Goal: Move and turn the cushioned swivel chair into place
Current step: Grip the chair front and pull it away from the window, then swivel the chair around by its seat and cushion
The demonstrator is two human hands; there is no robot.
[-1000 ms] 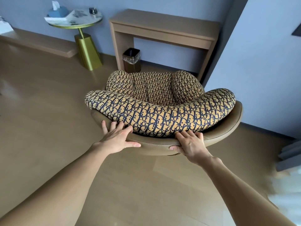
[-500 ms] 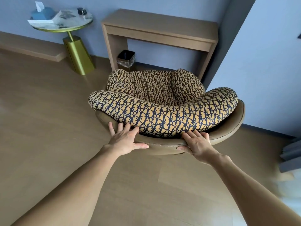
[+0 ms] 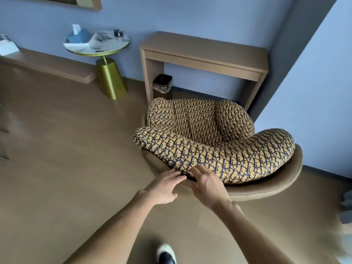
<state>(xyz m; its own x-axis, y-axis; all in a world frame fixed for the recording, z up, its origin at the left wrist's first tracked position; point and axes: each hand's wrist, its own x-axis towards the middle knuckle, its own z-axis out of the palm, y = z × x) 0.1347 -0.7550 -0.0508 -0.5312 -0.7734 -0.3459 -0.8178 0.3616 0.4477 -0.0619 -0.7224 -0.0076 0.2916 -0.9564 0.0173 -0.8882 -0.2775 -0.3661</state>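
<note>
The swivel chair (image 3: 266, 189) has a tan shell and blue-and-yellow patterned cushions (image 3: 219, 157). It stands right of centre, its seat facing the wooden desk and its back toward me. Both hands are close together at the left rear of the backrest. My left hand (image 3: 165, 184) lies flat with fingers spread, its fingertips touching the rim under the back cushion. My right hand (image 3: 207, 185) is blurred; its fingers reach over the cushion's lower edge and its thumb sits below the rim, gripping there. The chair's base is hidden.
The wooden desk (image 3: 203, 52) stands against the blue wall, a small black bin (image 3: 162, 83) under its left end. A round side table (image 3: 97, 42) on a gold base is to the left, beside a low bench (image 3: 47, 63). A wall (image 3: 314, 92) runs close on the chair's right. My shoe (image 3: 166, 254) is below.
Both hands have slid left along the chair's back rim and now sit close together instead of apart. The chair is farther right in view, its front close under the desk.
</note>
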